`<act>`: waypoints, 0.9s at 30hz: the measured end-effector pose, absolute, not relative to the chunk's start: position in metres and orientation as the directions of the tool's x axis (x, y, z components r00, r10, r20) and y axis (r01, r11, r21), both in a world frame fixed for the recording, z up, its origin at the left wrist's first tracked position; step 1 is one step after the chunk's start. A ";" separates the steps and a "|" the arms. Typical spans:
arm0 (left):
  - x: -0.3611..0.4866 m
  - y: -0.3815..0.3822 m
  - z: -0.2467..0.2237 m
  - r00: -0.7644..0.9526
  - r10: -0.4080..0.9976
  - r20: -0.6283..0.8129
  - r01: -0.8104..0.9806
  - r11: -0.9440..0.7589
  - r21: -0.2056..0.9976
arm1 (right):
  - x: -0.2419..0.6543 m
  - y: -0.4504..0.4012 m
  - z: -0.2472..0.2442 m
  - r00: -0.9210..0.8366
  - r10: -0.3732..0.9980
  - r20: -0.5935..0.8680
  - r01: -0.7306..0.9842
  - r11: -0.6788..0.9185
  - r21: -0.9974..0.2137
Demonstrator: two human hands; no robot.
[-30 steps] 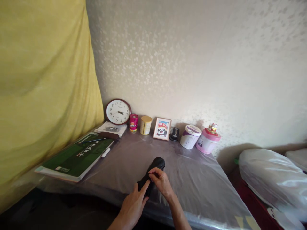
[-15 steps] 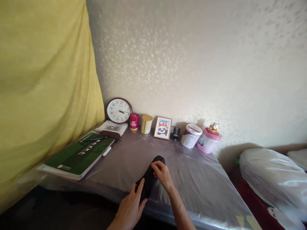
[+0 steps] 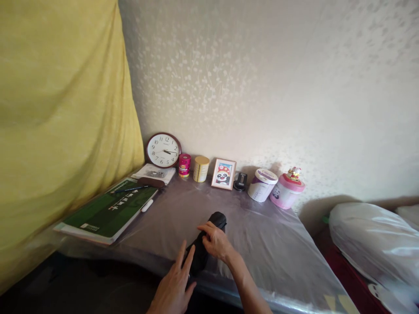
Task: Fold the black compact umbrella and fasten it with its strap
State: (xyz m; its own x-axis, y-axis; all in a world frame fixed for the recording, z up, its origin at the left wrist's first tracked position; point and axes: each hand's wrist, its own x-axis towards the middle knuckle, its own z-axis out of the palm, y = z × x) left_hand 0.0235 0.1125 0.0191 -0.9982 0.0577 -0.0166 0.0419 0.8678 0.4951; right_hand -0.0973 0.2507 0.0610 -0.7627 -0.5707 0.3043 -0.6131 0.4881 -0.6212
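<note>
A long black object (image 3: 199, 261), which looks like a folded umbrella, lies slantwise near the front edge of the table (image 3: 262, 244). My left hand (image 3: 175, 279) is beside its lower end, fingers apart, with fingertips at its left side. My right hand (image 3: 214, 240) lies over its upper part, the fingers bent and the index finger reaching across to the left. Whether the right fingertips pinch any of the black material is too small to tell.
A green book (image 3: 111, 209) with a pen lies left, a white marker (image 3: 147, 205) beside it. Along the wall stand a clock (image 3: 163, 150), a pink can (image 3: 184, 165), a yellow can (image 3: 200, 169), a framed panda picture (image 3: 223, 174) and two tubs (image 3: 262, 185). A plastic-wrapped bundle (image 3: 376, 240) is right.
My right hand has moved slightly left and down across the black object, its index finger now stretched further left. My left hand has shifted slightly down and left, its fingers more spread.
</note>
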 end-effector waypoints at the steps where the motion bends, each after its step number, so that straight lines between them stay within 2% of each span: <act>1: 0.024 0.113 0.019 -0.997 0.072 -0.011 0.058 0.867 0.494 | -0.097 0.250 0.062 -0.761 -0.576 0.297 -0.616 0.500 -0.609; 5: 0.022 0.114 0.017 -0.992 0.126 -0.014 0.104 0.867 0.488 | -0.095 0.247 0.064 -0.783 -0.542 0.306 -0.593 0.502 -0.629; 8: 0.020 0.113 0.016 -0.990 0.139 -0.024 0.111 0.871 0.479 | -0.092 0.253 0.063 -0.829 -0.469 0.304 -0.513 0.425 -0.745; 12: 0.019 0.114 0.019 -0.989 0.138 -0.056 0.096 0.878 0.469 | -0.083 0.282 0.062 -0.906 -0.394 0.152 -0.271 0.266 -0.925; 14: 0.019 0.115 0.021 -0.988 0.140 -0.062 0.095 0.877 0.472 | -0.078 0.300 0.061 -0.922 -0.380 0.069 -0.175 0.251 -0.952; 18: 0.020 0.115 0.020 -0.989 0.132 -0.061 0.083 0.860 0.504 | -0.074 0.330 0.056 -0.975 -0.218 0.035 -0.094 0.267 -0.959; 21: 0.017 0.112 0.015 -0.989 0.144 -0.015 0.107 0.794 0.598 | -0.077 0.344 0.048 -0.993 -0.118 0.032 -0.064 0.285 -0.956; 24: 0.011 0.106 0.015 -0.995 0.098 0.032 0.088 0.645 0.759 | -0.080 0.355 0.036 -0.997 -0.067 0.035 -0.052 0.286 -0.957; 25: 0.009 0.103 0.017 -0.997 0.071 -0.006 0.035 0.569 0.822 | -0.081 0.358 0.031 -0.998 -0.053 0.032 -0.046 0.285 -0.957; 27: 0.006 0.097 0.020 -0.984 0.042 -0.174 -0.145 0.379 0.914 | -0.082 0.363 0.021 -1.000 -0.026 0.017 -0.024 0.292 -0.956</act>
State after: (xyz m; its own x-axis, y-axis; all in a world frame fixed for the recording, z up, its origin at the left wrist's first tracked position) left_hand 0.0055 0.0971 0.0196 -0.9839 0.0415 -0.1737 -0.1453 0.3791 0.9139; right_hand -0.0816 0.3626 0.0207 -0.9995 -0.0258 0.0168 -0.0236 0.2918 -0.9562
